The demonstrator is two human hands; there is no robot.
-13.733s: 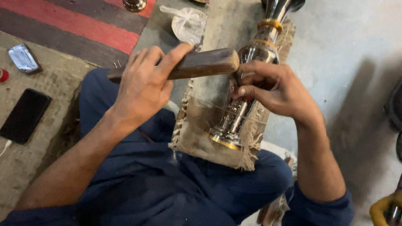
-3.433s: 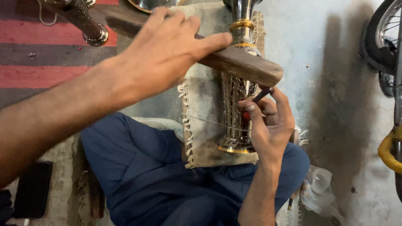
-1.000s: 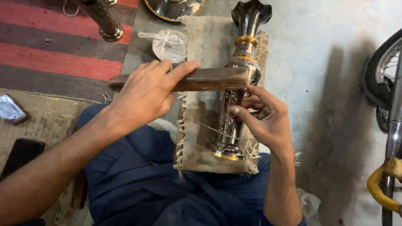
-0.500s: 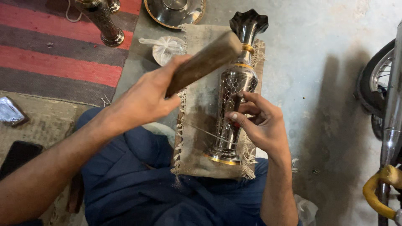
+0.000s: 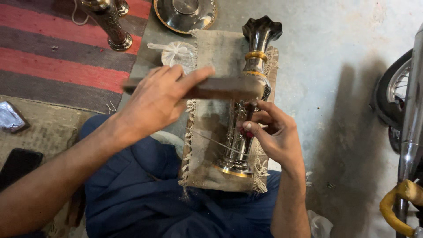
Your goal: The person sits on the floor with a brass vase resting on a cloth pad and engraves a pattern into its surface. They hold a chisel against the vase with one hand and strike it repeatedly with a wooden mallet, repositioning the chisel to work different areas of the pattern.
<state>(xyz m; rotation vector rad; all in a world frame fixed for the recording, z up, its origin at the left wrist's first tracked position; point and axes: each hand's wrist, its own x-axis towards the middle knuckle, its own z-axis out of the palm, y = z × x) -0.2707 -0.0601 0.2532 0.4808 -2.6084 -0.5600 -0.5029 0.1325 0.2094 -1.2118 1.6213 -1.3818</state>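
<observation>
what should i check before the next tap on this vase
1. Left hand grips the wooden block: ok.
2. Right hand steadies the small tool on the metal vase: ok.
3. Tool tip seated on the pattern: cannot tell, fingers hide it.
4. Vase lies on the burlap cloth: ok.
5. Right fingers clear of the block's path: not ok, they sit just under it.

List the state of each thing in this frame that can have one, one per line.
Left hand: gripping the wooden block, held level above the vase.
Right hand: fingers pinching a small tool against the vase.
Metal vase: lying on the burlap cloth.
Second vase: upright on the rug.
Metal dish: flat on the floor.
</observation>
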